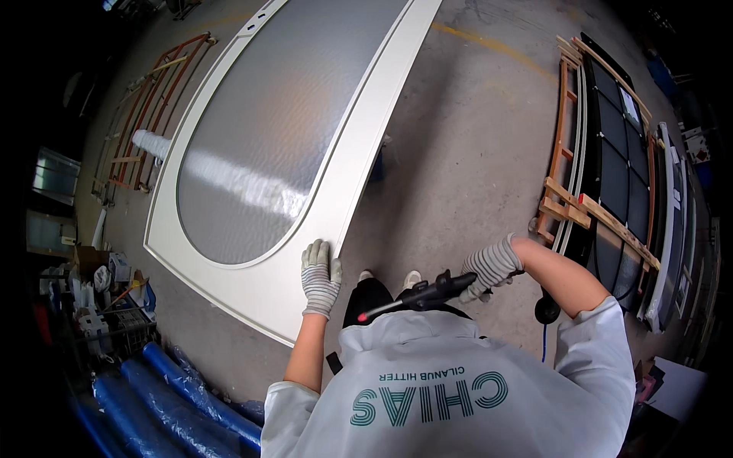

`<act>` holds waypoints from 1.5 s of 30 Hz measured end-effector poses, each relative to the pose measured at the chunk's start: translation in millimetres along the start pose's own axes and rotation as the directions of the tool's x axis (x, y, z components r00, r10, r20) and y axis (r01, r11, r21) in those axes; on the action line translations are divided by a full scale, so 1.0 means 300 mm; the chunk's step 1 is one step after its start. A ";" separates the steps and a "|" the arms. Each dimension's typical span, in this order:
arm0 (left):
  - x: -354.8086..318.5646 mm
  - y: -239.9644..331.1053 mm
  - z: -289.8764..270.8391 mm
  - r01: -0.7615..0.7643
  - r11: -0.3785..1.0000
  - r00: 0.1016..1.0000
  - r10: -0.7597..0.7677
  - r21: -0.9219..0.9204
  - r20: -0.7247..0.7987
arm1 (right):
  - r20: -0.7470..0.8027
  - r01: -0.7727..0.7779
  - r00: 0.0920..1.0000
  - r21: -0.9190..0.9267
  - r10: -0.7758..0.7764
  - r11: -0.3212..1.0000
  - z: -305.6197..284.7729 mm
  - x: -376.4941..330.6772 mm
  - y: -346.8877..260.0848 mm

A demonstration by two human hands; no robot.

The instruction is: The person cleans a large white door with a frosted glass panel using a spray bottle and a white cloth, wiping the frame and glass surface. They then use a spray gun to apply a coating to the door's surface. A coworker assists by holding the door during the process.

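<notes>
A large white door panel with a rounded, textured translucent pane stretches away in front of me on the left. My left hand, in a striped grey glove, lies flat with fingers stretched out on the panel's near right edge. My right hand, gloved alike, is closed round a black gun-shaped tool, like an air blow gun, with a slim nozzle and red tip. Its tip points left, in front of my body and apart from the panel. The glove hides part of its grip.
To the right, dark glazed panels lie on an orange rack with wooden bars. A blue hose hangs by my right arm. Blue wrapped rolls lie lower left, below a cluttered cart. Another orange rack stands far left.
</notes>
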State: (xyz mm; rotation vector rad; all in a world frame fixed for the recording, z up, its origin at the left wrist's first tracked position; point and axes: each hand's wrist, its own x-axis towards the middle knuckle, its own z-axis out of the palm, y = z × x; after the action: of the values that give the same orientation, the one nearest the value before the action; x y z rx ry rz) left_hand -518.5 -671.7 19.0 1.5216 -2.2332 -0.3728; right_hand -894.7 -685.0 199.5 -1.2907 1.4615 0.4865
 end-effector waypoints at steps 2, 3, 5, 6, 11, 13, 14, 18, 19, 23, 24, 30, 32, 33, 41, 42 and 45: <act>0.071 0.014 0.026 -0.040 0.995 0.998 0.036 0.088 0.045 | -0.085 -0.054 0.995 0.012 0.055 0.998 -0.065 0.025 0.022; 0.105 0.025 0.046 -0.065 0.994 0.997 0.061 0.087 0.048 | -0.137 -0.018 0.991 -0.058 0.010 0.998 -0.088 0.041 0.028; 0.206 0.040 0.092 -0.128 0.988 0.991 0.125 0.083 0.043 | -0.197 0.025 0.979 -0.161 -0.057 0.987 -0.166 0.060 0.028; 0.270 0.050 0.130 -0.156 0.986 0.987 0.154 0.066 0.039 | -0.203 0.031 0.977 -0.189 -0.070 0.981 -0.214 0.065 0.031; 0.593 0.092 0.216 -0.206 0.975 0.978 0.206 0.083 -0.001 | -0.236 -0.020 0.972 -0.083 0.000 0.996 -0.490 0.145 0.035; 0.736 0.127 0.254 -0.227 0.967 0.970 0.235 0.116 -0.058 | -0.492 -0.093 0.865 0.033 0.097 0.995 -0.664 0.249 0.129; 0.812 0.144 0.287 -0.245 0.965 0.967 0.250 0.089 -0.048 | -0.501 -0.115 0.855 0.066 0.133 0.991 -0.733 0.264 0.148; 1.136 0.228 0.400 -0.242 0.970 0.970 0.243 0.031 -0.027 | -0.015 0.053 0.999 0.144 -0.051 0.988 -0.890 0.241 0.078; 1.196 0.244 0.427 -0.249 0.968 0.968 0.249 0.039 -0.016 | 0.068 0.057 0.996 0.123 -0.065 0.991 -0.942 0.251 0.085; 1.423 0.277 0.477 -0.249 0.966 0.968 0.246 0.070 0.045 | -0.512 -0.129 0.804 0.346 0.302 0.929 -1.296 0.341 0.185; 1.471 0.287 0.492 -0.256 0.964 0.966 0.254 0.067 0.035 | -0.513 -0.147 0.805 0.312 0.296 0.939 -1.351 0.334 0.195; 1.755 0.367 0.590 -0.268 0.962 0.963 0.268 0.049 0.023 | -0.428 -0.218 0.846 0.265 0.317 0.939 -1.636 0.373 0.277; 1.841 0.406 0.617 -0.262 0.964 0.965 0.261 0.049 0.030 | -0.543 -0.126 0.756 0.426 0.364 0.896 -1.766 0.446 0.409; 1.878 0.413 0.622 -0.257 0.965 0.966 0.255 0.056 0.037 | -0.578 -0.080 0.718 0.485 0.388 0.871 -1.832 0.471 0.428; 2.277 0.520 0.787 -0.247 0.964 0.969 0.247 0.099 0.004 | -0.686 -0.081 0.637 0.396 0.353 0.915 -2.345 0.639 0.703; 2.336 0.529 0.790 -0.234 0.965 0.972 0.234 0.117 0.013 | -0.702 -0.072 0.642 0.344 0.308 0.936 -2.406 0.644 0.710; 2.541 0.584 0.840 -0.191 0.967 0.980 0.197 0.168 -0.016 | -0.653 -0.011 0.737 0.246 0.174 0.969 -2.586 0.685 0.729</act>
State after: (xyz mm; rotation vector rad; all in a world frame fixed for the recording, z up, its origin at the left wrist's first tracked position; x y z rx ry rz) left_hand -1025.5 -1318.4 13.8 1.3592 -2.4121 -0.1050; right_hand -1393.6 -1350.5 211.2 -1.2657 2.1238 -0.1265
